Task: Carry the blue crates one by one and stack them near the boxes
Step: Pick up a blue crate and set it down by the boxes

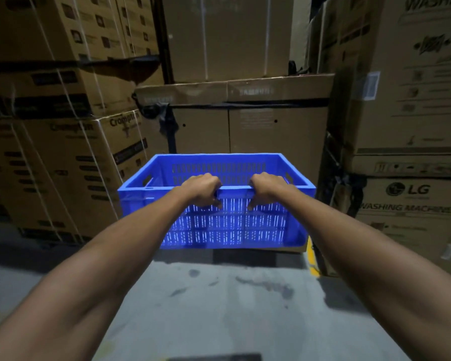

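Observation:
A blue slotted plastic crate (224, 227) is in front of me at the middle of the view, empty inside. My left hand (202, 187) grips its near rim left of centre, fingers curled over the edge. My right hand (264, 187) grips the same rim right of centre. Both arms are stretched forward. The crate's base is level with the bottom of the cardboard boxes (253, 131) behind it; whether it rests on the floor or hangs just above it I cannot tell.
Stacked cardboard boxes (63, 152) wall in the left side, and washing-machine boxes (406, 126) the right. Grey concrete floor (219, 303) lies between me and the crate. A yellow floor mark (311, 256) shows by the crate's right corner.

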